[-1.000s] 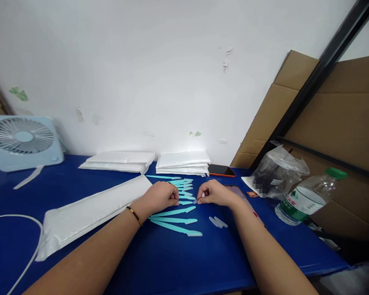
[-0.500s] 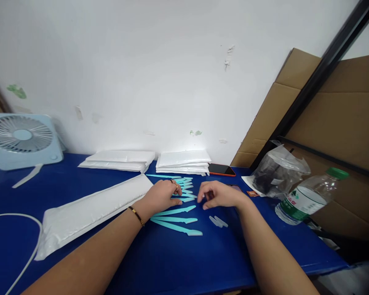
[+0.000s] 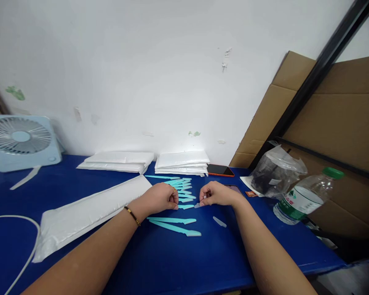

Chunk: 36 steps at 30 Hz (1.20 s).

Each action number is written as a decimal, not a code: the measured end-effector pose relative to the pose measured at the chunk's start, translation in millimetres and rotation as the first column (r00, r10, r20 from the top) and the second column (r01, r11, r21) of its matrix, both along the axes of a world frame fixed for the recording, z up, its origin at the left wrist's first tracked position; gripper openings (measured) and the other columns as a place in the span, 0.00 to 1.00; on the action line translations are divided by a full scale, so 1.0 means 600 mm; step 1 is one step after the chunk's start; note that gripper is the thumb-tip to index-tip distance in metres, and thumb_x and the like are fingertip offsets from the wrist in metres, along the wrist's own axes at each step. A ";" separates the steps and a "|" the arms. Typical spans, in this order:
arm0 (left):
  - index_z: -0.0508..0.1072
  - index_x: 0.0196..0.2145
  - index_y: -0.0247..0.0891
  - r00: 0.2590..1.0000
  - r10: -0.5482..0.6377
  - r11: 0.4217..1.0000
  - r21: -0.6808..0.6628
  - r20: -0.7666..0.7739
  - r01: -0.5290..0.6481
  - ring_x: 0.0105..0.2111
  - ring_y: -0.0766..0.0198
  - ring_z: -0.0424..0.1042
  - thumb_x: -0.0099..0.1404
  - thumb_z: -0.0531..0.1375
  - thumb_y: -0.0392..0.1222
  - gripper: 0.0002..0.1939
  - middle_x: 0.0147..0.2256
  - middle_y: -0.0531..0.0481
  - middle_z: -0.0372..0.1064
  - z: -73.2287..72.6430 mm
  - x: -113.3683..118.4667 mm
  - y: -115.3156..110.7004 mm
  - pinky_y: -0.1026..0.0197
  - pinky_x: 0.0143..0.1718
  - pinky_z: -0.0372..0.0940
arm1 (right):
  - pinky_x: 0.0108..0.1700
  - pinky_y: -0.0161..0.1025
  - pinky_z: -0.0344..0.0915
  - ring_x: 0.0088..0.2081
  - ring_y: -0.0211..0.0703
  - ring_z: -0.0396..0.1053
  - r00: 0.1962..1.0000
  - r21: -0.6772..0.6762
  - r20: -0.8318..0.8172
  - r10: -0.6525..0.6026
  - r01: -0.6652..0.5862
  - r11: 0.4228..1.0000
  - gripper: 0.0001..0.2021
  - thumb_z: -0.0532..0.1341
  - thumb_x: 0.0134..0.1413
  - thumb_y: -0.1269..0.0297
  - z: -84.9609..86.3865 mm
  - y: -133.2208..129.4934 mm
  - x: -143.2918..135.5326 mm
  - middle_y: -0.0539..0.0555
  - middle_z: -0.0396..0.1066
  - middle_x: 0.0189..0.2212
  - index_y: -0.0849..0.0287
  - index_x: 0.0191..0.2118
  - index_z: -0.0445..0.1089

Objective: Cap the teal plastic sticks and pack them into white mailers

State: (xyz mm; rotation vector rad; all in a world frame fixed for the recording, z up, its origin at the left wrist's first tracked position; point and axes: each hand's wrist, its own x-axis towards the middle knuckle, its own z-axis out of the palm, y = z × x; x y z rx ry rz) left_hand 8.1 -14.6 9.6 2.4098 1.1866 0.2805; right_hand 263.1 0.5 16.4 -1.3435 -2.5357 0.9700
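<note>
Several turquoise razor-like sticks (image 3: pixel 174 220) lie fanned out on the blue table. My left hand (image 3: pixel 164 197) pinches one turquoise stick (image 3: pixel 186 207), whose blade end points right. Facing it, my right hand (image 3: pixel 209 194) has its fingers closed on a small clear cap (image 3: pixel 197 205), which is at the tip of that stick; whether the cap is over the tip cannot be made out. Another clear cap (image 3: pixel 219 221) lies on the table below my right hand.
White padded packs (image 3: pixel 92 209) lie at the left, with more stacked (image 3: pixel 183 162) by the wall. A fan (image 3: pixel 21 141) and white cable stand left. Phone (image 3: pixel 220 170), bagged cup (image 3: pixel 269 172) and water bottle (image 3: pixel 304 198) are at the right.
One of the two loose caps has left the table and is in my right hand, now closed. My left hand has moved slightly down and pinches a stick.
</note>
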 end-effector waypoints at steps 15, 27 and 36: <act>0.74 0.30 0.43 0.997 0.073 0.968 0.238 0.004 -0.072 0.31 0.63 0.68 0.54 0.61 0.46 0.07 0.31 0.52 0.71 -0.008 0.004 0.008 0.65 0.30 0.56 | 0.30 0.30 0.60 0.28 0.34 0.65 0.997 0.169 -0.079 0.007 0.006 0.986 0.07 0.63 0.44 0.64 -0.001 -0.009 -0.020 0.51 0.69 0.29 0.60 0.32 0.73; 0.74 0.29 0.41 0.996 -0.050 0.988 -0.142 0.069 0.060 0.26 0.68 0.66 0.52 0.61 0.50 0.11 0.25 0.55 0.70 -0.006 -0.001 0.000 0.68 0.23 0.55 | 0.27 0.28 0.59 0.25 0.32 0.62 0.983 -0.182 0.012 0.186 -0.181 0.967 0.12 0.67 0.39 0.60 0.000 -0.006 0.009 0.49 0.66 0.24 0.61 0.32 0.75; 0.75 0.29 0.42 0.997 -0.039 0.993 -0.111 0.063 0.046 0.25 0.68 0.66 0.52 0.61 0.48 0.09 0.25 0.55 0.70 -0.006 -0.001 0.004 0.68 0.22 0.54 | 0.29 0.30 0.64 0.26 0.34 0.66 0.992 -0.302 -0.129 0.008 -0.047 0.952 0.22 0.71 0.28 0.60 -0.004 -0.003 0.017 0.47 0.67 0.23 0.62 0.35 0.72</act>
